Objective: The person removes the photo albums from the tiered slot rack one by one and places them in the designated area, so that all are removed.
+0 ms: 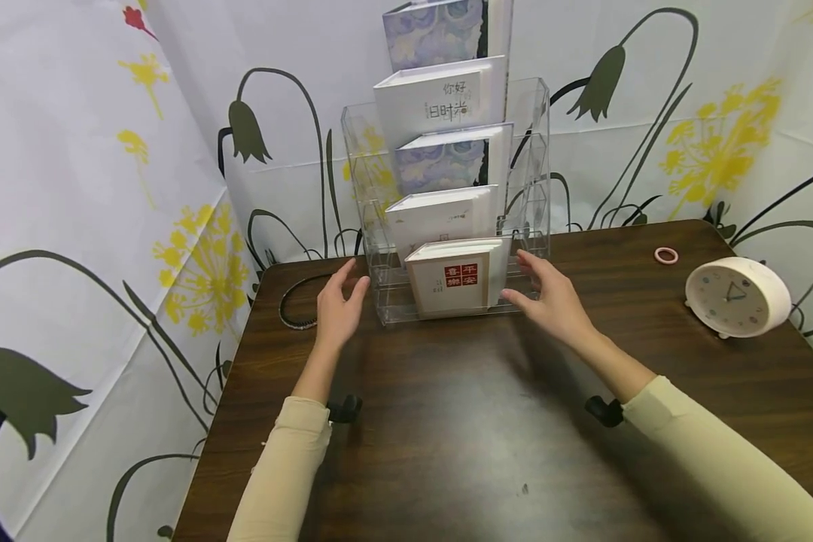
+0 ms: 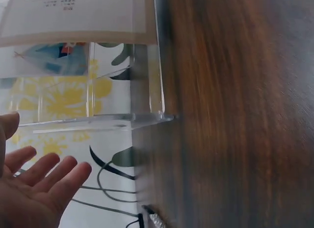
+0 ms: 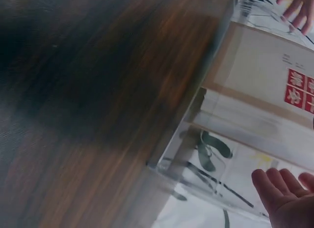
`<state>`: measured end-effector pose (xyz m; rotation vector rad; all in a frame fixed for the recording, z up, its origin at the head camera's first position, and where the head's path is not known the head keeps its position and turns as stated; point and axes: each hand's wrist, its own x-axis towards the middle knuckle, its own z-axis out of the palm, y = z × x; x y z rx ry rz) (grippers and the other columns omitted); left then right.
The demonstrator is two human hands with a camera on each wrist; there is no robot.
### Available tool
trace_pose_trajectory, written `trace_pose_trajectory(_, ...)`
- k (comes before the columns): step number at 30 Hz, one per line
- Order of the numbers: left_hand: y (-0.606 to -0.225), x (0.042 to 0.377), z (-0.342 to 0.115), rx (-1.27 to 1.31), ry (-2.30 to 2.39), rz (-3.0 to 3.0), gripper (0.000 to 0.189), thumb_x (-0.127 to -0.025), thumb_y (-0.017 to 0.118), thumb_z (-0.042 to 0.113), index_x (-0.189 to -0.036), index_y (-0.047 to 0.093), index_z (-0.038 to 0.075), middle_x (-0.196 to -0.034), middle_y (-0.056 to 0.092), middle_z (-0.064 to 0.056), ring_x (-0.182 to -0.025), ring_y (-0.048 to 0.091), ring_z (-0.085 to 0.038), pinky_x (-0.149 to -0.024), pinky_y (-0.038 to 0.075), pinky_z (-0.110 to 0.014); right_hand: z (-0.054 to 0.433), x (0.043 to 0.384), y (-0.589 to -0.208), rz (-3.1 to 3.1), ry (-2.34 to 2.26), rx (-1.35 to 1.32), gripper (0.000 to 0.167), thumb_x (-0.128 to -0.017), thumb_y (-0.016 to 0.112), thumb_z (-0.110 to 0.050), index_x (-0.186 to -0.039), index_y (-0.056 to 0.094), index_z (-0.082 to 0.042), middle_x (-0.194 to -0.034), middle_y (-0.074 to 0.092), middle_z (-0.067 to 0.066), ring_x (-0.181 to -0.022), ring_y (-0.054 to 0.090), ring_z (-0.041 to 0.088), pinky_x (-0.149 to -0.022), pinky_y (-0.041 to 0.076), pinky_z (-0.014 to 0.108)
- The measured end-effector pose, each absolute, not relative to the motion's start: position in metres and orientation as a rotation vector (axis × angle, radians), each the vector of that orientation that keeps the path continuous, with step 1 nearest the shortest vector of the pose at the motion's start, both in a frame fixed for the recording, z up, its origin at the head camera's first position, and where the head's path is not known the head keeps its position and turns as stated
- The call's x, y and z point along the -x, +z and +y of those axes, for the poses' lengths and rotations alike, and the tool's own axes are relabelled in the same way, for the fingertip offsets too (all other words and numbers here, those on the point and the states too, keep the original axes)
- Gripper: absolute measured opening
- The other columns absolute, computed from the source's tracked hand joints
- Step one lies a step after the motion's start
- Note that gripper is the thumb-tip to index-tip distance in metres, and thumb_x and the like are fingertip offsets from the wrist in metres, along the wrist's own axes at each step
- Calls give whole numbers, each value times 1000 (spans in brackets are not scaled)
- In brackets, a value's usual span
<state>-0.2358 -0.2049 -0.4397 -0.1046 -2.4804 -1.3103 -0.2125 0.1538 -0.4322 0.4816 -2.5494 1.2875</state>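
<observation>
Clear rack (image 1: pixel 383 301) at the far side of the worktop (image 1: pixel 461 444), books tiered in it one above another. Lowest tier: pale front book (image 1: pixel 450 297) with brown edging; four red squares on the cover read 喜 平 over 樂 安, smaller writing beside them too fine to read. Next up, a white book (image 1: pixel 420 226), print illegible. Above it, a purple-blue patterned book (image 1: pixel 436 165); then a white one, 你好 legible on its cover; another patterned one on top.

Left hand (image 1: pixel 339 312) beside the rack's left side, fingers spread, holding nothing. Right hand (image 1: pixel 552 297) by the right side, thumb and fingers wide apart, likewise unladen; contact cannot be told.
</observation>
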Motion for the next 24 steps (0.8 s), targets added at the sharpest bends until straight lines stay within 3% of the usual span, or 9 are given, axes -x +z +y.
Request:
trace_pose_trajectory(9, -436, 260, -192, -65, -1615, -2431, 45, -101, 57, 32, -139, 55, 8, -127, 61, -13, -103, 62, -28, -76, 58, -38, 131, 230, -430, -2514, 1457, -328, 77, -83, 82, -18, -145, 41, 0, -134, 54, 23, -121, 54, 38, -94, 49, 51)
trace_pose_trajectory(17, -435, 272, -187, -196, -1637, -2415, 45, -98, 61, 35, -134, 61, 7, -123, 64, -13, -101, 62, -27, -63, 59, -33, 127, 243, -438, -2552, 1516, -257, 71, -82, 83, -19, -138, 46, 1, -127, 58, 22, -116, 56, 36, -96, 48, 49)
trace_pose_trajectory(21, -436, 275, -183, -225, -1638, -2400, 43, -97, 64, 33, -130, 64, 5, -123, 65, -13, -103, 62, -27, -60, 59, -32, 127, 247, -442, -2559, 1545, -230, 60, -80, 84, -17, -127, 50, 2, -121, 59, 21, -114, 58, 36, -97, 48, 47)
trace_pose_trajectory(24, -435, 275, -181, -266, -1697, -2377, 43, -96, 65, 32, -129, 64, 4, -124, 65, -13, -106, 61, -27, -66, 60, -38, 128, 250, -444, -2564, 1577, -217, 57, -79, 84, -16, -122, 50, 2, -119, 59, 20, -113, 59, 37, -97, 49, 46)
